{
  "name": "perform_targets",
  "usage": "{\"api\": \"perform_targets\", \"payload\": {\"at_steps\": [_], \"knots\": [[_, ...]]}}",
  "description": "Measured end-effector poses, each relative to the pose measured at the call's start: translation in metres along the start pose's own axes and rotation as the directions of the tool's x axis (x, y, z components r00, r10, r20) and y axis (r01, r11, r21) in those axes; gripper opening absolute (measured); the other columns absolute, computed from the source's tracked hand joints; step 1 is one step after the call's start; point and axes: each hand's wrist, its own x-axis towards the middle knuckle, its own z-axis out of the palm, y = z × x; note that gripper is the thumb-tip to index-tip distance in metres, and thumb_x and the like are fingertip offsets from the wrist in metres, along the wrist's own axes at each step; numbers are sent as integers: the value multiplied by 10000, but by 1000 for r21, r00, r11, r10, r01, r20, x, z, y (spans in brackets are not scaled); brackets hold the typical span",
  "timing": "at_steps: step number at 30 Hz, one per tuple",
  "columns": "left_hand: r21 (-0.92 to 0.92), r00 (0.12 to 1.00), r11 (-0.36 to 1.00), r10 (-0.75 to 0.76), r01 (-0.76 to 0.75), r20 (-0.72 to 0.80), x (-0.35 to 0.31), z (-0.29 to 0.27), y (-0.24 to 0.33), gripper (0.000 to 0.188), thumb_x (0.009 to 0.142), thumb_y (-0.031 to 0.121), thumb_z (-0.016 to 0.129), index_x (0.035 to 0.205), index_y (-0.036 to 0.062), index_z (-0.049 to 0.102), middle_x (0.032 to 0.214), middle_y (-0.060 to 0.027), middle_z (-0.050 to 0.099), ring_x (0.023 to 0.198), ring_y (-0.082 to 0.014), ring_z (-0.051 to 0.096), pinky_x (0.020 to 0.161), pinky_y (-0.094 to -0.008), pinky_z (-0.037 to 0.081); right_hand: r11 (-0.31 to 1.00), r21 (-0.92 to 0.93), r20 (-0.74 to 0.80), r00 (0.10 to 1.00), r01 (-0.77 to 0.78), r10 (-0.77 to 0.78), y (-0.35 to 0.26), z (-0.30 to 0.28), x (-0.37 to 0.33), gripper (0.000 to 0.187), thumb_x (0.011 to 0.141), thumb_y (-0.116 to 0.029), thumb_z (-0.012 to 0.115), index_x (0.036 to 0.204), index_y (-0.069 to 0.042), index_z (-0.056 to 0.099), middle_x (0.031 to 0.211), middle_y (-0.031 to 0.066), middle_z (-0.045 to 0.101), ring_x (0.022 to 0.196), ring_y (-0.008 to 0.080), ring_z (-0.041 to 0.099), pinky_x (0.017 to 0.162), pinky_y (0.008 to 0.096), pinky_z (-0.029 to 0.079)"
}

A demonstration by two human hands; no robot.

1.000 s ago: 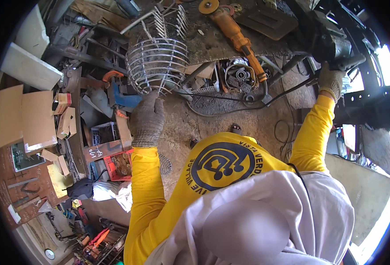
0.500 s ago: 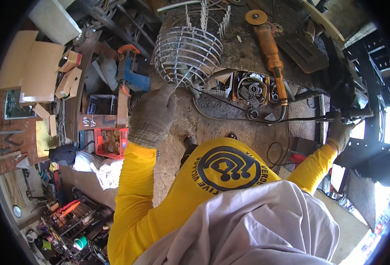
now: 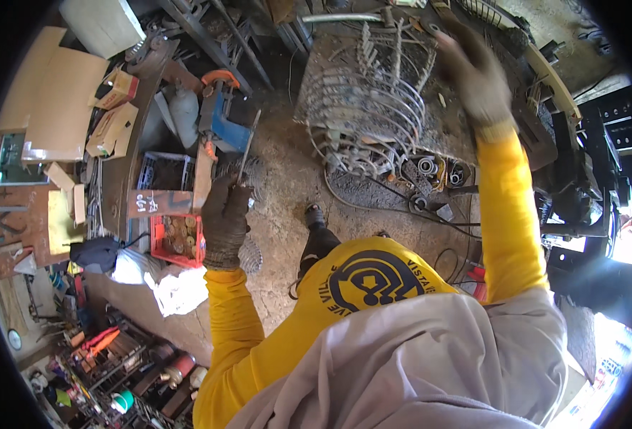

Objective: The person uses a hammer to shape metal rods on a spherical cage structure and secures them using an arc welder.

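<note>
My left hand [image 3: 224,220], in a dark knit glove, is closed round a thin metal rod [image 3: 250,146] that points up and away. It is held to the left of the bench, apart from the wire cage. My right hand [image 3: 477,79], gloved too, reaches over the right part of the bench. Motion smears its fingers, so what they do is unclear. Between the hands, a rounded cage of metal bars [image 3: 369,125] lies on the dark workbench [image 3: 316,61], its bars blurred. Several twisted rods [image 3: 397,50] stand up at its far end.
A blue clamp-like tool [image 3: 223,121] sits on the left bench near a blue crate [image 3: 164,174]. A red crate [image 3: 177,241] holds round pieces. A cable [image 3: 359,206] crosses the floor. Black metal racks [image 3: 616,136] stand at the right.
My left hand has drawn the rod back from the cage, down and left. My right hand has swung from the far right up over the bench. The grinder seen before no longer shows.
</note>
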Motion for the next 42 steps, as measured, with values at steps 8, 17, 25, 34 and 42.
{"api": "perform_targets", "payload": {"at_steps": [8, 17, 25, 34, 42], "knots": [[41, 995, 995, -90, 91, -36, 25, -36, -168, 307, 946, 206, 683, 1198, 36, 643, 891, -19, 639, 642, -86, 564, 537, -252, 460, 692, -701, 303, 806, -174, 509, 90, 224, 236, 720, 1028, -587, 297, 1457, -43, 494, 1350, 239, 592, 1311, 336, 522, 1096, 428, 360], [177, 854, 839, -520, 515, -24, -26, -83, -277, 389, 924, 307, 674, 1174, 9, 654, 1065, -145, 709, 973, -313, 668, 881, -396, 523, 403, -898, 342, 854, 175, 391, 239, 285, 303, 540, 952, -392, 514, 1375, -61, 575, 1266, 194, 653, 1204, 360, 590, 1048, 463, 435], [250, 995, 968, -11, -15, 100, 48, -63, -258, 306, 985, 288, 601, 1101, 8, 645, 814, -72, 607, 727, -199, 566, 693, -341, 477, 338, -815, 570, 755, 470, 324, 112, 183, 232, 403, 876, -210, 641, 1262, -97, 662, 1041, 165, 687, 910, 356, 657, 846, 448, 510], [6, 989, 997, 81, -83, 127, 117, -2, -124, 292, 1004, 226, 588, 1211, 21, 607, 894, -13, 586, 837, -136, 574, 699, -298, 535, 888, -419, 137, 980, 189, -145, -30, 26, 19, 425, 890, -82, 613, 1314, -46, 600, 949, 121, 628, 752, 259, 616, 672, 373, 523], [97, 707, 700, 696, -707, 129, 155, 113, 54, 311, 1011, 215, 600, 1177, -46, 637, 1022, -102, 650, 894, -147, 613, 821, -284, 494, 821, 426, -18, 904, -380, 428, 2, -25, -170, 489, 978, -233, 619, 1421, -60, 505, 964, 68, 671, 774, 167, 653, 685, 313, 553]]}}
